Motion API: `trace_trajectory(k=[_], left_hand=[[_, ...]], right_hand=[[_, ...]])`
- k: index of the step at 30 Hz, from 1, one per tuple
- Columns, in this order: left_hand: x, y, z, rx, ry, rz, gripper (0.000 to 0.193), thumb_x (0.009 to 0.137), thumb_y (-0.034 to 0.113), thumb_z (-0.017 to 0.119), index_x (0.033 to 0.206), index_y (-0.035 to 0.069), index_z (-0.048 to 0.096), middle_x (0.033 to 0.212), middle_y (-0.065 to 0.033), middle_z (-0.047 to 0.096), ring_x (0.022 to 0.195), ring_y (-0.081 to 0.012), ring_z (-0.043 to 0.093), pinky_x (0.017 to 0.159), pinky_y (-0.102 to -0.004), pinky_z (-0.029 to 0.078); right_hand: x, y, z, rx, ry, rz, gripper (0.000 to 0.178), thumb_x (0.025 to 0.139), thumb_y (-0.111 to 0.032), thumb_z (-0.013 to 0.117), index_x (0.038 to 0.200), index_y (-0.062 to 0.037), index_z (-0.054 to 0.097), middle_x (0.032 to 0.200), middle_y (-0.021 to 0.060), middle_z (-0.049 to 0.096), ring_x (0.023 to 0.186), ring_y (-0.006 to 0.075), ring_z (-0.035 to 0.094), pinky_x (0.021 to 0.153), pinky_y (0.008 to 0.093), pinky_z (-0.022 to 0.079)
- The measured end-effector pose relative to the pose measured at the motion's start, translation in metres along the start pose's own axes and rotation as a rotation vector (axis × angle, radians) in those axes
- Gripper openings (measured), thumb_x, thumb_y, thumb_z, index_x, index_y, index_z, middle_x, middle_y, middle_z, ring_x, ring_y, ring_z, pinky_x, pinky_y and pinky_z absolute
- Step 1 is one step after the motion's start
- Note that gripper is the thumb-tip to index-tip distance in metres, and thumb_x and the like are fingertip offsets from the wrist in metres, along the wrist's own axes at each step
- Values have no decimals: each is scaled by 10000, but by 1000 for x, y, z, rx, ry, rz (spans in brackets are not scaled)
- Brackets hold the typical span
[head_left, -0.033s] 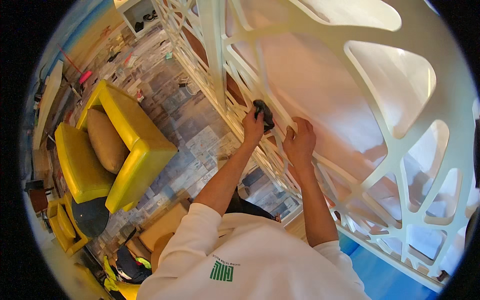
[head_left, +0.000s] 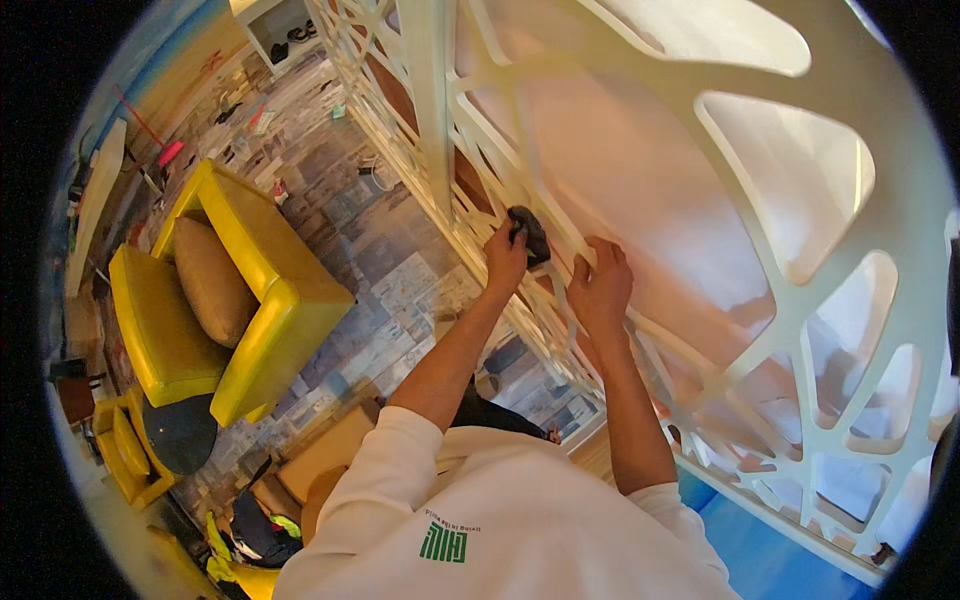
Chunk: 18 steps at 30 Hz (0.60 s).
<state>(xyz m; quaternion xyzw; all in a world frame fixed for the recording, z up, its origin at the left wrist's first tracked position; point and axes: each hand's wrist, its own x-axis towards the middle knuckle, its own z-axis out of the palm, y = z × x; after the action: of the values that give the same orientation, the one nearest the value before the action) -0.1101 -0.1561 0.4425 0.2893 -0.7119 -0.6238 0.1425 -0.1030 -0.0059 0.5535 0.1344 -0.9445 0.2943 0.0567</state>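
A dark grey, crumpled cloth (head_left: 530, 238) is bunched in my left hand (head_left: 506, 264), whose fingers close around it. The cloth presses against the struts of a tall white lattice panel (head_left: 437, 120) with irregular cut-out openings. Just to the right, my right hand (head_left: 602, 288) grips one slanting strut of this panel, with the thumb on the left side and the fingers over the other. Part of the strut is hidden under that hand.
To the left stands a yellow armchair (head_left: 293, 318) with a brown cushion (head_left: 214, 285). A dark round stool (head_left: 180, 436) and a second yellow chair (head_left: 104, 440) are behind it. Small items lie scattered on the patterned floor (head_left: 395, 290). A white shelf (head_left: 262, 30) holds dark shoes at the far end.
My left hand and the cloth have shifted very slightly along the strut, and the cloth's shape differs a little. The right hand keeps its grip almost unmoved.
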Motion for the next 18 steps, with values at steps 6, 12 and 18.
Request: trace_trajectory(k=[6, 12, 18], left_hand=[[18, 1, 2, -45, 185, -45, 335, 1044, 203, 577, 1263, -50, 583, 1052, -208, 696, 895, -311, 679, 778, -433, 526], [-7, 48, 20, -378, 195, 17, 279, 1066, 267, 555, 1102, -10, 563, 888, -128, 636, 780, -211, 583, 726, -366, 478], [0, 43, 16, -163, 193, -4, 282, 1063, 267, 555, 1115, -10, 557, 856, -173, 667, 795, -324, 645, 724, -429, 499]], right_hand=[[2, -2, -11, 54, 36, -58, 315, 856, -67, 700, 1165, -32, 650, 1136, 213, 676, 1046, 407, 650, 897, 504, 513], [1, -2, -10, 39, 33, -1, 324, 820, -77, 734, 1133, -37, 661, 1093, 197, 690, 991, 406, 670, 857, 495, 517], [-1, -3, -4, -1, 42, 23, 298, 827, -103, 735, 1109, -29, 671, 1055, 201, 696, 972, 404, 677, 838, 502, 524]])
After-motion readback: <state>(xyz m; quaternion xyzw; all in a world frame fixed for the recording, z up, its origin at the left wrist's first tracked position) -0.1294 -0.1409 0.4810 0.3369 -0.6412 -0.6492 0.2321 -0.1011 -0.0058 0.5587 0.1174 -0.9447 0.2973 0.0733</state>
